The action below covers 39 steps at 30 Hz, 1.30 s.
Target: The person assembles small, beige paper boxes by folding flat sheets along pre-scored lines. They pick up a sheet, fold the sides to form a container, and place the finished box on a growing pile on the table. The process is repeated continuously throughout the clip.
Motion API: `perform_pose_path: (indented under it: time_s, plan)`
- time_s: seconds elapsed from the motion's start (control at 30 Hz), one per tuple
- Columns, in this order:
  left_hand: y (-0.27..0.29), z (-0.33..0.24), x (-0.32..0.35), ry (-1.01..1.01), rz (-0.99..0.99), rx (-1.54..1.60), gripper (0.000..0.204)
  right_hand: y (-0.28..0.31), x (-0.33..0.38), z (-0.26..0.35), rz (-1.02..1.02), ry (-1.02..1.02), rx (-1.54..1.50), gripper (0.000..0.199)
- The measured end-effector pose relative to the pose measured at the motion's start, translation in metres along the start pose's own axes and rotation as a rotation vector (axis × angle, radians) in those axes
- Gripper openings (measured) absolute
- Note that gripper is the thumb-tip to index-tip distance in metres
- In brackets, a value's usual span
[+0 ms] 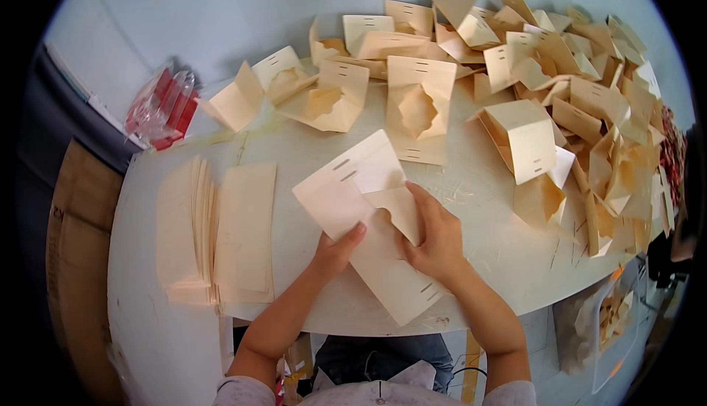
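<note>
A long cream card sheet (pixel 394 277) with short slits near both ends is tilted over the near middle of the table. My left hand (pixel 337 253) grips its left edge, thumb on top. My right hand (pixel 436 238) is closed on a flap (pixel 394 207) with a wavy cut edge, raised from the sheet's middle. Part of the flap and the right fingertips are hidden behind that hand. To the left lie a stack of flat cream cards (pixel 246 229) and, beside it, a stack with its leaves slightly fanned (pixel 184 229).
Folded cream cards (pixel 596 100) with wavy cut-outs pile up at the far right. Several more, including an upright one (pixel 420 75), stand along the back. A red item in clear plastic (pixel 166 108) lies at the back left. A clear bin (pixel 589 325) stands below the right edge.
</note>
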<state>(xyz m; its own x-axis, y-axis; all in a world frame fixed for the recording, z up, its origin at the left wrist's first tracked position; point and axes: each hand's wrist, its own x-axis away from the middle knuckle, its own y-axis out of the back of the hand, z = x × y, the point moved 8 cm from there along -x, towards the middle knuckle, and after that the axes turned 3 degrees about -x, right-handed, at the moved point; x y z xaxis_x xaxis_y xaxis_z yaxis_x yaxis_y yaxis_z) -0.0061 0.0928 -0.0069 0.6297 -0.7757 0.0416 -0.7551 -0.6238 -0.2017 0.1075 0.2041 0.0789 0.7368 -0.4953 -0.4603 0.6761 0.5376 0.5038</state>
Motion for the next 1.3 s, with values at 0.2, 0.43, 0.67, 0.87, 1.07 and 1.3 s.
perform_pose_path:
  time_s: [0.2,0.43,0.67,0.87,1.07,1.3]
  plan:
    - [-0.008,-0.005,-0.003,-0.040,0.087,-0.103,0.022,0.000,0.002,-0.025,0.034,-0.112,-0.196,0.060]
    - [-0.010,-0.012,-0.013,-0.176,0.147,-0.278,0.019,0.000,-0.001,-0.031,0.088,-0.121,-0.206,0.057]
    - [0.000,-0.029,-0.012,-0.310,-0.022,-0.307,0.018,-0.007,0.002,0.006,0.018,0.243,0.153,0.060]
    - [0.012,-0.031,-0.007,-0.356,-0.147,-0.256,0.014,-0.004,0.033,0.032,-0.189,0.547,0.109,0.042]
    - [0.008,-0.026,-0.003,-0.384,-0.191,-0.322,0.020,-0.041,0.029,0.046,0.122,0.416,-0.007,0.052]
    - [-0.020,-0.033,0.001,-0.359,0.065,-0.284,0.036,-0.032,0.018,0.005,0.051,0.051,-0.009,0.086]
